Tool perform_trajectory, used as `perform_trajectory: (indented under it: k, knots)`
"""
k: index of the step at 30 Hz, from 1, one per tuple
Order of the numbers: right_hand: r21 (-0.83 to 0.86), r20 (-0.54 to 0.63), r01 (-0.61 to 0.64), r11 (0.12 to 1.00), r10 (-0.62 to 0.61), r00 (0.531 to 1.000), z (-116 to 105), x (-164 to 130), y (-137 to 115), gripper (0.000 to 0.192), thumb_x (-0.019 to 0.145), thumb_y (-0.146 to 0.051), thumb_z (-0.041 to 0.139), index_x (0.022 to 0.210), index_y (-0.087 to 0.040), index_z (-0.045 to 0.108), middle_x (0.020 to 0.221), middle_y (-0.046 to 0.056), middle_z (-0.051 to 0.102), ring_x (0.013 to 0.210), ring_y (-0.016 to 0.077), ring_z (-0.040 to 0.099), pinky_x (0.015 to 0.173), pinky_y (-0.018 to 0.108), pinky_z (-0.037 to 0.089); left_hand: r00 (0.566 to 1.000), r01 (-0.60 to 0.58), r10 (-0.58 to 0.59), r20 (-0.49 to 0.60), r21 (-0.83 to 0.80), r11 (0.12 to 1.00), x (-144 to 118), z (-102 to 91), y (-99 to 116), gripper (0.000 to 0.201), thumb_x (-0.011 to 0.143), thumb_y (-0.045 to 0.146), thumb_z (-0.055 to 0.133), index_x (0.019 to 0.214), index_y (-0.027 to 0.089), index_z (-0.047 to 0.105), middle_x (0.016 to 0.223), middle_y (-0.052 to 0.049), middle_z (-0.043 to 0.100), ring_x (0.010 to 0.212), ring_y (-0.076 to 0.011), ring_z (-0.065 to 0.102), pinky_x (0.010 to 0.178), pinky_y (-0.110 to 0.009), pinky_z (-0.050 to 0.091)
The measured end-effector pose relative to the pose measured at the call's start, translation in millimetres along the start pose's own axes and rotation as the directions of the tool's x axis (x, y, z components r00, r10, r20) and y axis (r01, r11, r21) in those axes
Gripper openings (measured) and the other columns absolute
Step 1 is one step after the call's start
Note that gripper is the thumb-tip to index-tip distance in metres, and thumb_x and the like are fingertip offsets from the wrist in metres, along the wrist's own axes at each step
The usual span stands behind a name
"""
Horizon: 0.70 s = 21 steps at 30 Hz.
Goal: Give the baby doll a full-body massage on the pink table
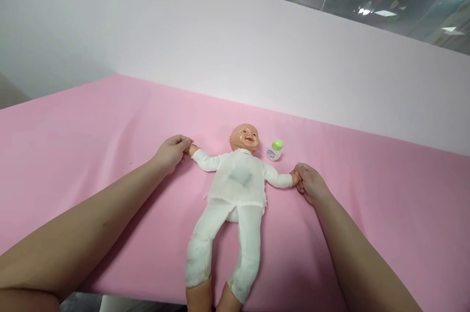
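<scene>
Both the left hand [172, 155] and right hand [313, 184] pinch the baby doll [238, 192] by its tiny hands [295, 178], probably just so its arms [208, 161] stretch wide.

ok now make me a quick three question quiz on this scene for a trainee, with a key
1. Fill the gap: the doll lies on a ____ cover.
2. Which is nearer the green-capped bottle: the left hand or the right hand?
3. True or false: both of the person's hands hold the doll by its feet.

Key: 1. pink; 2. the right hand; 3. false, they hold the doll's hands.
</scene>
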State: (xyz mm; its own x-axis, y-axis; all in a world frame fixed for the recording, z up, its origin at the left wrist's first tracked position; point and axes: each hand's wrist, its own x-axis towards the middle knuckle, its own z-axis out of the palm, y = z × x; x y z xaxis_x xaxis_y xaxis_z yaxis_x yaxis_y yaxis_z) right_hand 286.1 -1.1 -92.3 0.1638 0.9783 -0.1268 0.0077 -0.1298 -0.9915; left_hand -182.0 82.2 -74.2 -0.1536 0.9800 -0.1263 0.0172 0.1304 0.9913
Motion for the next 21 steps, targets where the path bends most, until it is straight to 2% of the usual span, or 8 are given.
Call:
perform_trajectory:
  k: [4, 9, 14, 21]
  knots:
    - [0.01, -0.005, 0.006, 1.0, -0.006, 1.0, -0.2, 0.3, 1.9, 0.049, 0.089, -0.069, 0.077, 0.079, -0.024, 0.062, 0.06, -0.004, 0.054, 0.042, 0.0076, 0.033, 0.036, 0.021, 0.026, 1.0, 0.002, -0.002, -0.002, -0.016, 1.0, -0.9, -0.2, 1.5, 0.019, 0.078, 0.034, 0.076, 0.088, 0.02, 0.069, 0.066, -0.002, 0.065, 0.049, -0.0133, 0.049, 0.045, -0.026, 0.034]
    - [0.028, -0.035, -0.005, 1.0, 0.006, 0.999, -1.8, 1.9, 4.1, 0.046, 0.083, -0.065, 0.083, 0.084, -0.024, 0.063, 0.06, -0.005, 0.054, 0.041, 0.0066, 0.034, 0.036, 0.021, 0.026, 1.0, 0.019, -0.019, -0.013, -0.042, 0.999, 2.6, -2.4, -0.7, 0.029, 0.072, 0.034, 0.077, 0.096, 0.019, 0.071, 0.078, -0.005, 0.073, 0.048, -0.0125, 0.05, 0.046, -0.027, 0.037]
    - [0.061, -0.077, -0.039, 0.997, 0.043, 0.996, -1.6, 2.7, 2.2, 0.047, 0.076, -0.056, 0.088, 0.102, -0.022, 0.068, 0.063, -0.006, 0.058, 0.041, 0.0061, 0.037, 0.038, 0.02, 0.028, 1.0, 0.019, -0.02, -0.01, -0.075, 0.997, 6.9, -4.3, -6.1, 0.043, 0.065, 0.035, 0.079, 0.102, 0.016, 0.072, 0.088, -0.009, 0.078, 0.05, -0.0123, 0.051, 0.046, -0.027, 0.036]
    - [0.154, -0.044, -0.052, 0.987, 0.059, 0.997, -5.7, 1.6, -0.2, 0.046, 0.077, -0.037, 0.087, 0.115, -0.019, 0.07, 0.073, -0.003, 0.067, 0.047, 0.0075, 0.048, 0.043, 0.022, 0.039, 0.999, 0.02, -0.014, 0.045, -0.129, 0.991, 6.9, -6.4, -6.9, 0.057, 0.058, 0.036, 0.086, 0.109, 0.014, 0.072, 0.098, -0.012, 0.08, 0.053, -0.0111, 0.051, 0.047, -0.027, 0.038]
